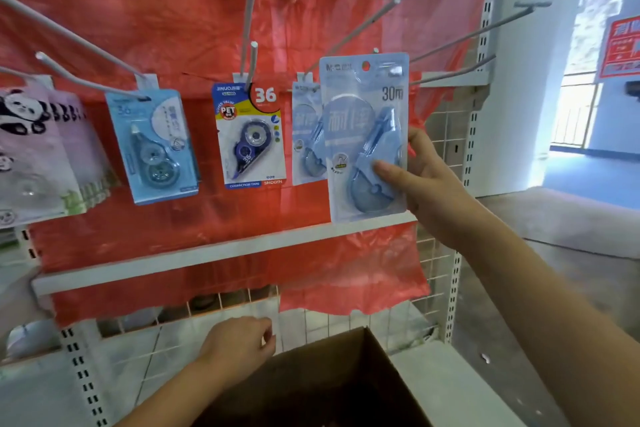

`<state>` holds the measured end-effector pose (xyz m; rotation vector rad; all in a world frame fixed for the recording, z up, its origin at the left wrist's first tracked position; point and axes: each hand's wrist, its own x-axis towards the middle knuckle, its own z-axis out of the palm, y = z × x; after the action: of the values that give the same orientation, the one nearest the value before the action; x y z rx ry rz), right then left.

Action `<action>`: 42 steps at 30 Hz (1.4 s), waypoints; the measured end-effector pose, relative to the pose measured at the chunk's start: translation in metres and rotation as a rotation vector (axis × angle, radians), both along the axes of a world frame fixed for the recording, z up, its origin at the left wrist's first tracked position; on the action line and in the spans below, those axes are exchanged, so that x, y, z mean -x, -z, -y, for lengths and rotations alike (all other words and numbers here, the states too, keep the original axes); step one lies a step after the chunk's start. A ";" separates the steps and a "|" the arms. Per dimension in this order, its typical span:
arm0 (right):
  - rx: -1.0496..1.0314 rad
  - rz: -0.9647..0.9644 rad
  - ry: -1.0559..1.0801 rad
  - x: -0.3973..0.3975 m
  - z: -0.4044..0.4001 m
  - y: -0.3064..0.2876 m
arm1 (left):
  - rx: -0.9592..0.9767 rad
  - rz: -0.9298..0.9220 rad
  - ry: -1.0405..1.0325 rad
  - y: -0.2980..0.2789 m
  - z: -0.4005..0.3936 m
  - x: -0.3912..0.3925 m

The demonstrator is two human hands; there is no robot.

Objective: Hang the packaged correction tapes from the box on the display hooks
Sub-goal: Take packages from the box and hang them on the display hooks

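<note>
My right hand [420,173] pinches a pale blue correction tape pack [363,121] marked 30m by its lower right edge. The pack's hang hole sits level with the tip of a white display hook [375,51]. A matching pale blue pack [306,135] hangs further back on that hook. A yellow and blue pack marked 36 [251,135] hangs on the middle hook, and a light blue pack [154,146] on the hook to its left. My left hand [242,347] hovers with loosely curled fingers over the far rim of the brown cardboard box [346,357], holding nothing.
A red plastic sheet [173,28] covers the wire grid panel behind the hooks. Panda-printed packs [31,149] hang at the far left. Bare white hooks [478,35] stick out at the upper right. A white crossbar [207,253] runs below the hanging packs.
</note>
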<state>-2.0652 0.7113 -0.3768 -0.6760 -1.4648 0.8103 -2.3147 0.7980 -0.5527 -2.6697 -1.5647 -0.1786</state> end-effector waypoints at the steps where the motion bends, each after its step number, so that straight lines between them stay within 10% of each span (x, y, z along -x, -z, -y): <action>1: -0.005 -0.009 -0.004 0.001 0.002 0.000 | 0.005 0.010 0.007 0.001 0.001 0.000; 42: 0.389 -0.128 0.164 0.015 -0.164 -0.010 | 0.166 0.035 -0.095 0.062 -0.001 0.008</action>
<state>-2.0806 0.8750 -0.3670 -1.0030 -1.1290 1.0017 -2.3230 0.7987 -0.6148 -2.7186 -1.7872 -0.0955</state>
